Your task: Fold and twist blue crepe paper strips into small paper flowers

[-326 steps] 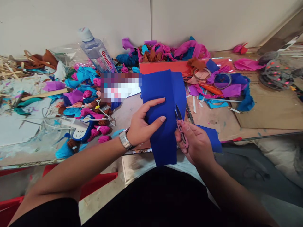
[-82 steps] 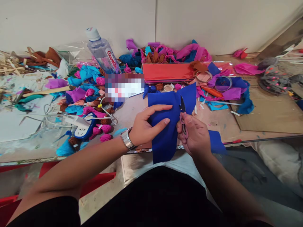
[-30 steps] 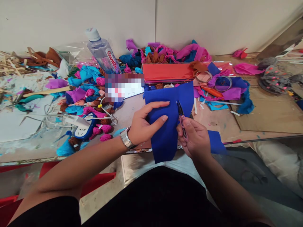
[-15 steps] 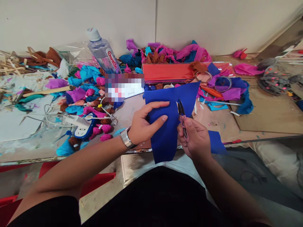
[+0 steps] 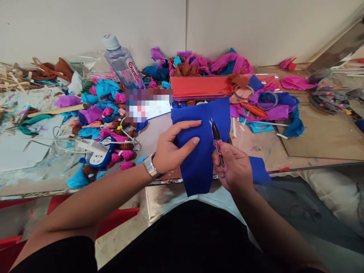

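Note:
A deep-blue sheet of paper (image 5: 197, 167) hangs between my hands over the table's near edge, its lower end above my lap. My left hand (image 5: 172, 149) holds its left side, thumb and index finger on top and the other fingers hidden behind it. In my right hand (image 5: 237, 167) is a pair of pink-handled thread snips (image 5: 220, 151), gripped between thumb and fingers. Their dark blades point up and away at the right part of the sheet, with the tips slightly apart. A second blue piece (image 5: 260, 170) lies to the right, beyond my right wrist.
Twisted coloured paper bundles (image 5: 105, 91) crowd the left, with a tilted bottle (image 5: 121, 62) behind. A blue-and-white power strip (image 5: 101, 153) trails white cable. A red-orange pack (image 5: 201, 87) lies at the back. Tape rolls (image 5: 267, 100) and paper scraps sit right, near cardboard (image 5: 321, 140).
The sheet's upper right corner has swung left and inward, uncovering some table. The snips have shifted slightly left with their tips on the sheet. My left hand has moved slightly left.

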The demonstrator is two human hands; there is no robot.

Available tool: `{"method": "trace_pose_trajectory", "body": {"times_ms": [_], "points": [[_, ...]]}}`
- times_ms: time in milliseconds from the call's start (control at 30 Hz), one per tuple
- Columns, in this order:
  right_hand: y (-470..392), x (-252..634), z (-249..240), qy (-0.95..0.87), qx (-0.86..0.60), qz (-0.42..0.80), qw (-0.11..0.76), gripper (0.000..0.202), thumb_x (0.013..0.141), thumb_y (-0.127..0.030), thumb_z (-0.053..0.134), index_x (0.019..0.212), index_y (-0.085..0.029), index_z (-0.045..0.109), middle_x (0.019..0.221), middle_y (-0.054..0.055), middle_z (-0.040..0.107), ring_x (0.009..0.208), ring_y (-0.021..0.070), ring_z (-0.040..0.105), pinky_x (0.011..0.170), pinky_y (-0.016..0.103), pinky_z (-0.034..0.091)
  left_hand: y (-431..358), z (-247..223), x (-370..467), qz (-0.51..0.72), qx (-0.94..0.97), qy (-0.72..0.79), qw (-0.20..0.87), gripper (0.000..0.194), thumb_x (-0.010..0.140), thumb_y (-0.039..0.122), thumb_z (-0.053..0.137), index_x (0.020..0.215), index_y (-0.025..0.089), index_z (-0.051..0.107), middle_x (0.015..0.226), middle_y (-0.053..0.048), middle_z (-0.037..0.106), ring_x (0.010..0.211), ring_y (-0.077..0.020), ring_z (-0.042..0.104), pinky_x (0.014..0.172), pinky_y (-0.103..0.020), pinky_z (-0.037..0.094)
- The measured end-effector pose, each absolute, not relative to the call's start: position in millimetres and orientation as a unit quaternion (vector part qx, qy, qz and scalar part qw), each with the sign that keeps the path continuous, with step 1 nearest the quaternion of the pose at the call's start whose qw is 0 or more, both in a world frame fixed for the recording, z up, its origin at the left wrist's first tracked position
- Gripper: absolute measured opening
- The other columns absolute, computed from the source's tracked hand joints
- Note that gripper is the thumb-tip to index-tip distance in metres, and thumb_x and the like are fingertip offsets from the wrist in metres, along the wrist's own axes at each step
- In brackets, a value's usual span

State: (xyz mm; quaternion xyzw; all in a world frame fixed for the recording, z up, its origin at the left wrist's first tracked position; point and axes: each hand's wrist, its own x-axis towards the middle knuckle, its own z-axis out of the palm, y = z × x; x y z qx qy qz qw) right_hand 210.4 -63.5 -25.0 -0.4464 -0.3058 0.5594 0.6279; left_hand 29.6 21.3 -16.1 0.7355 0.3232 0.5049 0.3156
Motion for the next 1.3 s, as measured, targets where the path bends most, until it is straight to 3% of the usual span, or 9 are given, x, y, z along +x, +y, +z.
{"method": "trace_pose_trajectory", "body": {"times_ms": [433, 1300], "points": [[-65.0, 211.4, -26.1, -0.299, -0.427, 0.567, 0.637, 0.030, 0.094, -0.049, 0.079, 0.105, -0.021, 0.082, 0.061, -0.004, 0.059, 0.038, 0.0026, 0.036, 0.034, 0.015, 0.028, 23.0, -17.9, 29.1, 0.512, 0.739, 0.309, 0.311, 0.034, 0.094, 0.032, 0.077, 0.128, 0.024, 0.075, 0.130, -0.006, 0.079, 0.119, -0.0223, 0.075, 0.107, -0.037, 0.061], [-60.9, 213.5, -26.1, -0.283, -0.424, 0.584, 0.631, 0.033, 0.090, -0.051, 0.081, 0.096, -0.019, 0.077, 0.059, -0.005, 0.058, 0.037, 0.0031, 0.032, 0.034, 0.016, 0.024, 22.5, -17.9, 29.2, 0.502, 0.743, 0.313, 0.314, 0.033, 0.095, 0.034, 0.077, 0.126, 0.023, 0.076, 0.129, -0.007, 0.079, 0.117, -0.0224, 0.076, 0.106, -0.038, 0.061]]}}
